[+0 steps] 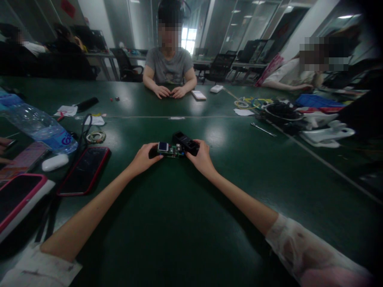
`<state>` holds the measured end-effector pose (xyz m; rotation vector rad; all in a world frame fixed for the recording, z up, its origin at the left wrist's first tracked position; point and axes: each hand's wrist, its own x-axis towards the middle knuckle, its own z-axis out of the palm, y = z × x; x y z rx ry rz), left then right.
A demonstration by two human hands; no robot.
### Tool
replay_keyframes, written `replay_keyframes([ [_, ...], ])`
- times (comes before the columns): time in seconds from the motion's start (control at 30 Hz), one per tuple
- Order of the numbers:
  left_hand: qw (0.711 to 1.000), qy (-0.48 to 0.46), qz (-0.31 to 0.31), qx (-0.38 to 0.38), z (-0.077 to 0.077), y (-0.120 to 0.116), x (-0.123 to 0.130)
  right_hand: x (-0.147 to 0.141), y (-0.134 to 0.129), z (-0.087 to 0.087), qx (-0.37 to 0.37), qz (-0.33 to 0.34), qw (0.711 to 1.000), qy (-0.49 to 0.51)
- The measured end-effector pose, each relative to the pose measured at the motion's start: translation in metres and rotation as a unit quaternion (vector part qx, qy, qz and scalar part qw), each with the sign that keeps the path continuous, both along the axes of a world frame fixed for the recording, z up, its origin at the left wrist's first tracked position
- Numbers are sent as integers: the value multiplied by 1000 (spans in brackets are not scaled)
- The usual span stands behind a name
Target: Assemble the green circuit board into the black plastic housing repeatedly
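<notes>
My left hand (147, 158) grips the left end of a small green circuit board (172, 150) that carries a little screen. My right hand (202, 158) is closed round the right end of a black plastic casing (184, 140). The casing lies tilted just behind the board's right part, and the two overlap in view. Both things are low over the dark green table (173, 223), near its middle. Whether the right fingertips also touch the board cannot be made out.
Left are a water bottle (42, 123), a white case (55, 162), a red-edged phone (85, 170) and a pink-edged phone (20, 195). A wrench (263, 129) and tangled cables (281, 111) lie right. Across the table sits a person (169, 65).
</notes>
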<state>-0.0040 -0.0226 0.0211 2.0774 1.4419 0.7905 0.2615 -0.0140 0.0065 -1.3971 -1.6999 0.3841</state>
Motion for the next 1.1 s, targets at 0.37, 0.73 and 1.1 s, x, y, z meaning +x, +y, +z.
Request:
replay_keyframes([
  [0.37,1000,-2,-2,-7,0,1,-1,-2,-6,5,65,31,993,93],
  [0.73,1000,-4,3,26,-6,6,-2,-11,-19,19,89,187,978,-23],
  [1.1,1000,-4,0,24,-7,5,-2,-9,-13,14,35,221,975,-18],
])
